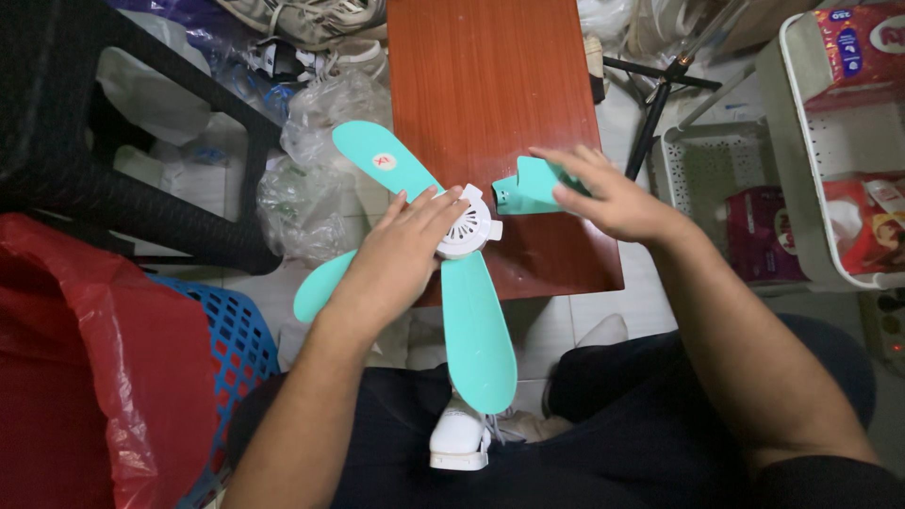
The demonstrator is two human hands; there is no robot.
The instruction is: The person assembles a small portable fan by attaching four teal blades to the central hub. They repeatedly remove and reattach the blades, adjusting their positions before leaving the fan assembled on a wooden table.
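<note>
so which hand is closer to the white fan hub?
Left. The left hand rests its fingers on the white fan hub; the right hand is off to its right, holding the loose turquoise blade.

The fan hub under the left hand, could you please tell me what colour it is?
White, seen in the head view: the hub sits between turquoise blades.

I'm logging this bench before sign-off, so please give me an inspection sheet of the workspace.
Surface: small reddish-brown wooden table, bare at the far end.
Job's things: white fan hub with three turquoise blades attached; fourth loose blade beside it.
Clutter: clear plastic bags, shoes, red bag on blue basket.
Grippers: left hand presses on hub; right hand fingers grip loose blade.
Cables: nothing seen.
Surroundings: black chair, black tripod, white shelf rack with packages.
</note>
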